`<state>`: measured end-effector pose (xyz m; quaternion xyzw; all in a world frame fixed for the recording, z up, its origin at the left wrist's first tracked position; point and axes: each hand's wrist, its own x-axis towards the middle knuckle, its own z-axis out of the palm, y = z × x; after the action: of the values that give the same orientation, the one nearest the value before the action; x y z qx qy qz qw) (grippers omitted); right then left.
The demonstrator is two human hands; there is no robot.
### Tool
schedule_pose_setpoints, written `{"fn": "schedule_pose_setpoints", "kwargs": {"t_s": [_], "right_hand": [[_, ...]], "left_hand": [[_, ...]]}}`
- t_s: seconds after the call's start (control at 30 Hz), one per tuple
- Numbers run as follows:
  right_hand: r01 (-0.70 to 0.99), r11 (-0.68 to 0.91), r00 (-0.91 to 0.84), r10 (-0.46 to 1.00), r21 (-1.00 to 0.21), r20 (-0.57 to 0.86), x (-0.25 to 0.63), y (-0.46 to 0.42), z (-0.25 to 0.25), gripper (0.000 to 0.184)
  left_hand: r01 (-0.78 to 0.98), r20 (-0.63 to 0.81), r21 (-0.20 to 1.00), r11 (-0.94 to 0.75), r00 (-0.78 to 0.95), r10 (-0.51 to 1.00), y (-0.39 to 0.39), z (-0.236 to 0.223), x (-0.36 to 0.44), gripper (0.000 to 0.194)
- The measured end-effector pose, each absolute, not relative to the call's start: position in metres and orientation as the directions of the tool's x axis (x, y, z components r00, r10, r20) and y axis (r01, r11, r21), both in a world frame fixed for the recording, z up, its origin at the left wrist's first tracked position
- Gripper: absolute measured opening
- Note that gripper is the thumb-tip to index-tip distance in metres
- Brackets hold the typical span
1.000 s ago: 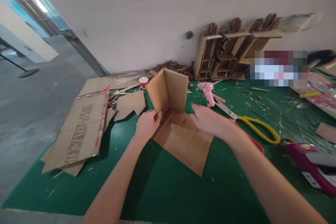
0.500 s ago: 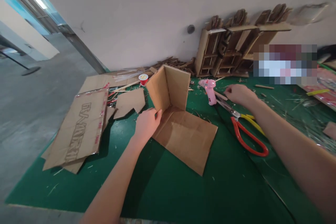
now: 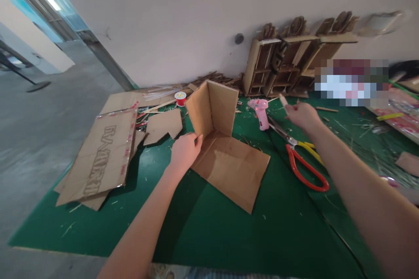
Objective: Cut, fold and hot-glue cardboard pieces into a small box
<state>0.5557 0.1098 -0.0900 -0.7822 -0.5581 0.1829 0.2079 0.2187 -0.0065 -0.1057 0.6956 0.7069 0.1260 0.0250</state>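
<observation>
A piece of cardboard work stands on the green table, with two upright panels meeting in a corner and a flat brown base panel spread in front. My left hand is closed at the lower left edge of the upright panel, thumb against the cardboard. To the right, my right hand pinches a small flat tan strip, tilted up above the table. Close by lie a pink hot glue gun and scissors with one red and one yellow handle.
Cardboard sheets are stacked at the left, beside a cut cardboard scrap and a red spool. Several cardboard compartment pieces lean on the wall. A black cord crosses the table at the right, near scattered thin strands.
My right hand has left the cardboard corner, reached right past the glue gun, and picked up the tan strip from beside the scissors. My left hand stays at the upright panel.
</observation>
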Motion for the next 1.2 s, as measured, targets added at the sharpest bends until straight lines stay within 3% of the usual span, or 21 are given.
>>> {"fn": "schedule_pose_setpoints", "kwargs": {"t_s": [0.17, 0.23, 0.3, 0.33, 0.4, 0.47, 0.53, 0.67, 0.83, 1.2], "right_hand": [[0.59, -0.164, 0.321, 0.946, -0.791, 0.044, 0.539, 0.038, -0.076, 0.047], [0.218, -0.055, 0.061, 0.997, -0.974, -0.042, 0.531, 0.004, -0.072, 0.036], [-0.037, -0.084, -0.183, 0.98, -0.996, -0.076, 0.521, -0.022, -0.071, 0.037], [-0.072, -0.085, -0.245, 0.967, -0.994, -0.065, 0.514, -0.031, -0.072, 0.037], [0.024, 0.007, -0.213, 0.977, -1.0, 0.002, 0.497, -0.037, -0.077, 0.03], [0.303, 0.087, -0.094, 0.994, -0.949, 0.061, 0.476, -0.033, -0.085, 0.025], [0.441, 0.154, -0.037, 0.987, -0.884, 0.154, 0.457, -0.023, -0.095, 0.028], [0.409, 0.147, -0.081, 0.989, -0.901, 0.125, 0.439, -0.005, -0.115, 0.02], [0.505, 0.153, -0.059, 0.988, -0.85, 0.142, 0.441, 0.002, -0.134, 0.018], [0.625, 0.235, -0.157, 0.972, -0.744, 0.175, 0.44, 0.005, -0.131, 0.022]], "left_hand": [[0.976, 0.138, 0.218, -0.001, -0.029, 0.99, -0.007, -0.105, 0.218, 0.04], [0.976, 0.135, 0.219, -0.006, -0.024, 0.991, -0.007, -0.105, 0.218, 0.04], [0.975, 0.134, 0.22, -0.013, -0.017, 0.991, -0.008, -0.105, 0.218, 0.04], [0.975, 0.135, 0.222, -0.017, -0.014, 0.991, -0.008, -0.105, 0.218, 0.04], [0.974, 0.14, 0.225, -0.02, -0.012, 0.99, -0.008, -0.105, 0.218, 0.04], [0.974, 0.148, 0.224, -0.016, -0.018, 0.989, -0.008, -0.106, 0.218, 0.039], [0.975, 0.154, 0.221, -0.018, -0.016, 0.988, -0.008, -0.107, 0.218, 0.039], [0.974, 0.176, 0.222, -0.034, -0.006, 0.984, -0.008, -0.109, 0.218, 0.039], [0.97, 0.19, 0.242, -0.039, -0.008, 0.982, -0.009, -0.112, 0.218, 0.038], [0.963, 0.185, 0.265, -0.046, -0.003, 0.983, -0.009, -0.113, 0.217, 0.037]]}}
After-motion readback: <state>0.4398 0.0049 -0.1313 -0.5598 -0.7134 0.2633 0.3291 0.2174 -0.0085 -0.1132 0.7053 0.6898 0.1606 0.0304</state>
